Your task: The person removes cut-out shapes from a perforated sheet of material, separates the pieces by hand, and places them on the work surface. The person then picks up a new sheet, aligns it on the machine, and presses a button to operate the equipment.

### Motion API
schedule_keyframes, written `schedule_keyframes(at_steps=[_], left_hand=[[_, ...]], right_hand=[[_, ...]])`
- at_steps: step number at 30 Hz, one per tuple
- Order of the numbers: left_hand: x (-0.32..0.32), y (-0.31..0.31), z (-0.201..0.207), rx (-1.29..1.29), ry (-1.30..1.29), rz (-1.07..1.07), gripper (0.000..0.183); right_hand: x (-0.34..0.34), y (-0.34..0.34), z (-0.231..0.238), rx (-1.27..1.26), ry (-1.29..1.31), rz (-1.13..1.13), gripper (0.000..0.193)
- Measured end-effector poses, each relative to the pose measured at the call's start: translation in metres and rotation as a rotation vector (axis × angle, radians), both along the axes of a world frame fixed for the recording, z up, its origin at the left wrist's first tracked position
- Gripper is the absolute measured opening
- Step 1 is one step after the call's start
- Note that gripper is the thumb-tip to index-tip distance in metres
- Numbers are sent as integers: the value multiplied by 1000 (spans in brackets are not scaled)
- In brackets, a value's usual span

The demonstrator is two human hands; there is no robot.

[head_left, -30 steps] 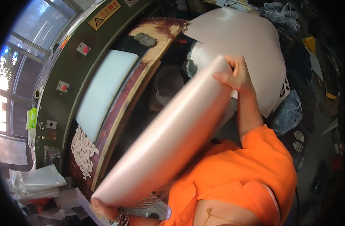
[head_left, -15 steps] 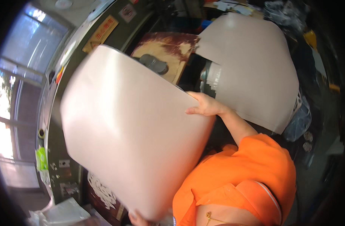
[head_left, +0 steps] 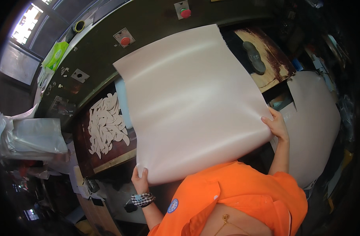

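A large, pale pinkish sheet [head_left: 187,106] of smooth, bendy material spreads across the machine bed in front of me. My left hand [head_left: 139,181] pinches its near left corner, thumb on top. On the near right edge, my right hand [head_left: 277,124] grips the same sheet with the thumb above and the fingers partly hidden beneath. The sheet's near side curves down against my orange shirt. Its far edge reaches the dark green machine front [head_left: 152,35].
Many white curved cut pieces [head_left: 107,124] lie heaped on a dark red board at left, beside a pale blue slab [head_left: 123,102]. A dark sole-shaped block [head_left: 254,58] rests on a worn wooden board [head_left: 268,80]. More sheet material [head_left: 315,126] lies right; clear plastic bags [head_left: 34,135] sit left.
The sheet has swung down from a raised, tilted position and now lies flatter over the bed. My left hand has come fully into view at its corner. The view has turned left.
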State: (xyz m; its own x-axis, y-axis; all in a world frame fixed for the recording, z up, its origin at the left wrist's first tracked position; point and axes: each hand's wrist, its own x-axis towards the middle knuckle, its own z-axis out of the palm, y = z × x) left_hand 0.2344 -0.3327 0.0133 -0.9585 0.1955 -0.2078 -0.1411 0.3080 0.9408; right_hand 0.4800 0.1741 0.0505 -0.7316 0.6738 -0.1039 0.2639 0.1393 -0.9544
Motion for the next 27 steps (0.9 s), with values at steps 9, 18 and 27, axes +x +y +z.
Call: schedule_keyframes(at_steps=[9, 18, 27], left_hand=[[20, -41, -35, -128, -753, -556, 24], [11, -10, 3, 14, -622, -522, 43], [24, 2, 22, -95, -536, -586, 38]], right_hand=[[47, 12, -39, -212, -233, -59, 42], [55, 26, -30, -53, -140, -71, 40], [43, 38, -31, -58, -199, -84, 36]])
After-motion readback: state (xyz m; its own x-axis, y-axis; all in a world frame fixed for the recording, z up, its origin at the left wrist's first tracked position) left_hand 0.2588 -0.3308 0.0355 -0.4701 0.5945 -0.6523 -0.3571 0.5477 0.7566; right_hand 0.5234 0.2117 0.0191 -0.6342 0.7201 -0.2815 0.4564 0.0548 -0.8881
